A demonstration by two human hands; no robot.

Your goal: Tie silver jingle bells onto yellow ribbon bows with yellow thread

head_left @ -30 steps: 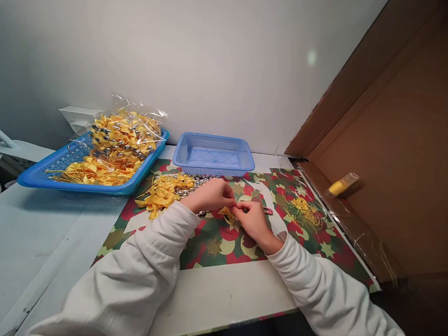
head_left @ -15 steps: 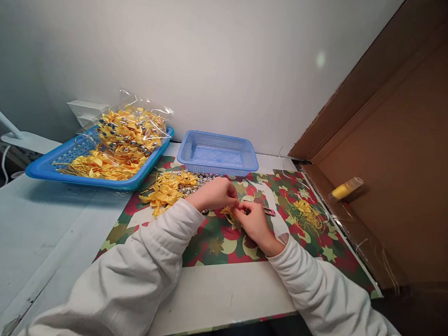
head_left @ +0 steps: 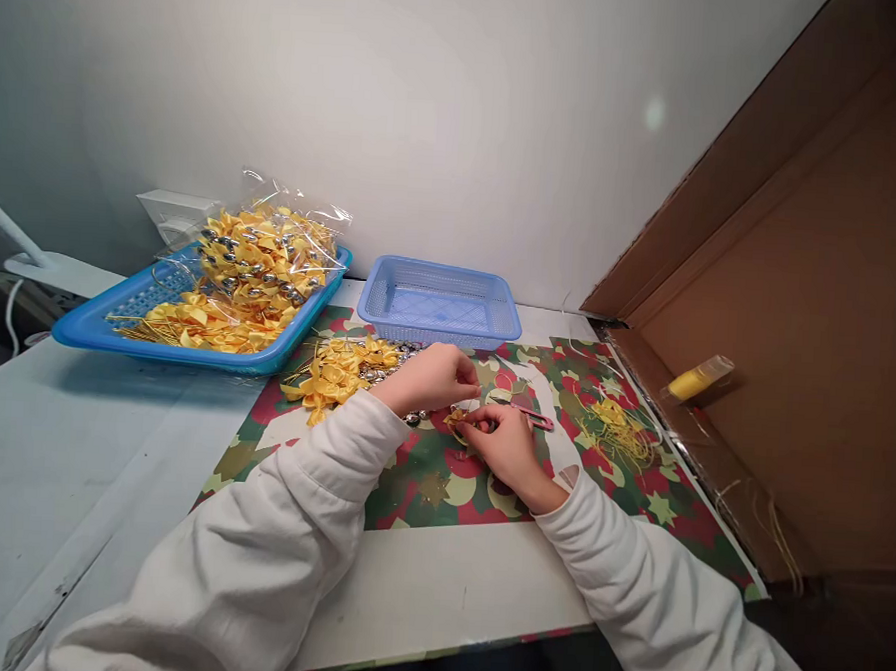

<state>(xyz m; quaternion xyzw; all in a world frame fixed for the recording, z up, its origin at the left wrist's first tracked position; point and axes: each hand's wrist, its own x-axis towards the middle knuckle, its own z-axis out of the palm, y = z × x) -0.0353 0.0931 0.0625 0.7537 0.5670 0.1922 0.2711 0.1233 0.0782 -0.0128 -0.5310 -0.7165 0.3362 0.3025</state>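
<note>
My right hand [head_left: 508, 447] pinches a small yellow ribbon flower [head_left: 456, 419] just above the patterned sheet. Close by, slightly higher and to the left, my left hand [head_left: 437, 377] has thumb and fingertips pressed together; whatever they hold is too fine to make out. A pink-handled tool, perhaps thread snips [head_left: 538, 418], lies beyond my right hand, partly covered by it. Beside my left wrist is a pile of yellow ribbon flowers [head_left: 333, 375] with gold stems. Silvery beads [head_left: 414, 417] show partly behind my left hand.
A blue basket [head_left: 80, 333] at the left holds yellow flowers and a clear bag of more. A smaller blue basket [head_left: 439, 327] stands against the wall. Yellow threads [head_left: 623, 435] lie at the right, near a clear tube with yellow contents [head_left: 697, 379] by the cardboard side [head_left: 811, 294].
My hands, close together before, are now a little apart. The left fingertips have risen slightly from the flower, which stays in my right hand. The view has shifted slightly.
</note>
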